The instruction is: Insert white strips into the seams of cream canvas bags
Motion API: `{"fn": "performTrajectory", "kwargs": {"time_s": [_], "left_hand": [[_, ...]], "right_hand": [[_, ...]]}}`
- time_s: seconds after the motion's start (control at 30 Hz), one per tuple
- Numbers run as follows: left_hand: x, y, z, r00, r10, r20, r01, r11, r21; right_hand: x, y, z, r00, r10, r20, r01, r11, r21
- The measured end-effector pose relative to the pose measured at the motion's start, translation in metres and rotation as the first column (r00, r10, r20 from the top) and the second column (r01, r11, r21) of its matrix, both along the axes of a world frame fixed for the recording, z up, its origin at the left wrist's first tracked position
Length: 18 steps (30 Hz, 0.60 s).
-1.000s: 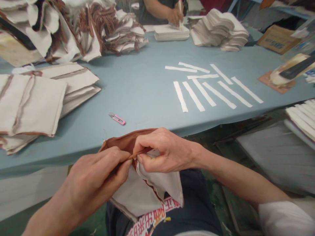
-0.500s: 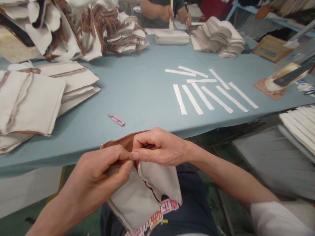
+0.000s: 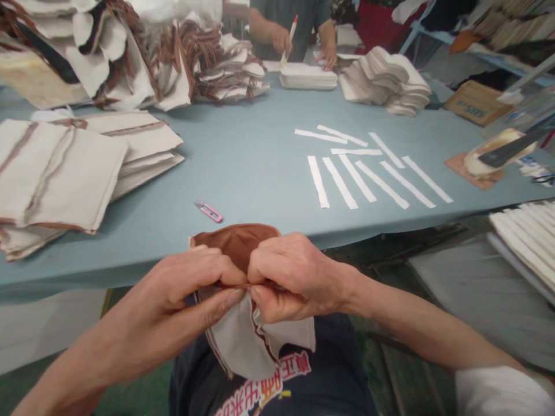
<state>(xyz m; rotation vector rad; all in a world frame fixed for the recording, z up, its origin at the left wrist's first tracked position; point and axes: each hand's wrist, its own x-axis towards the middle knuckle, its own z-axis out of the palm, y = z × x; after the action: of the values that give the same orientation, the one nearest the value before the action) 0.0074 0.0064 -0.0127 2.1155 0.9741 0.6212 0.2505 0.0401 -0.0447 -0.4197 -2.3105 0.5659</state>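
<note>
the cloth pouch (image 3: 238,344) is at the lower middle of the frame, over the person's lap, its top overlapping the near edge of the worktop (image 3: 251,162) in my view; whether they touch i can't tell. the left hand (image 3: 186,286) is pinched on its brown edge, thumb against fingers, and the right hand (image 3: 299,277) is clamped on the same edge just beside it. what exactly sits between the fingertips i can't make out.

if the two pull unevenly, i'd guess the fold could slip or the edge pucker, and a hard tug might strain the seam. the pink snips (image 3: 210,212), left of centre, lie with pointed blades bare; a careless reach could nick a finger. the white strips (image 3: 318,182), right of centre, look light enough for a sleeve to scatter.

the pouch is pale, matte and canvas-like outside, with a smooth-looking brown lining (image 3: 236,240) and a dark, raw-edged seam. flat, squarish panels (image 3: 87,179) are stacked at the left; a heap (image 3: 134,75) of floppy pieces with ragged brown edges fills the upper left.
</note>
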Motion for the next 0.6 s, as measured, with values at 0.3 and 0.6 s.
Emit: {"fn": "performTrajectory", "kwargs": {"time_s": [0.3, 0.6], "left_hand": [[-0.007, 0.02, 0.007, 0.989, 0.1, 0.112, -0.069, 0.964, -0.255], [-0.006, 0.025, -0.01, 0.99, 0.104, 0.094, -0.057, 0.911, -0.408]], "right_hand": [[0.036, -0.014, 0.034, 0.928, -0.091, -0.361, 0.006, 0.973, -0.23], [0.078, 0.011, -0.021, 0.96, -0.272, -0.061, 0.265, 0.959, -0.105]]}}
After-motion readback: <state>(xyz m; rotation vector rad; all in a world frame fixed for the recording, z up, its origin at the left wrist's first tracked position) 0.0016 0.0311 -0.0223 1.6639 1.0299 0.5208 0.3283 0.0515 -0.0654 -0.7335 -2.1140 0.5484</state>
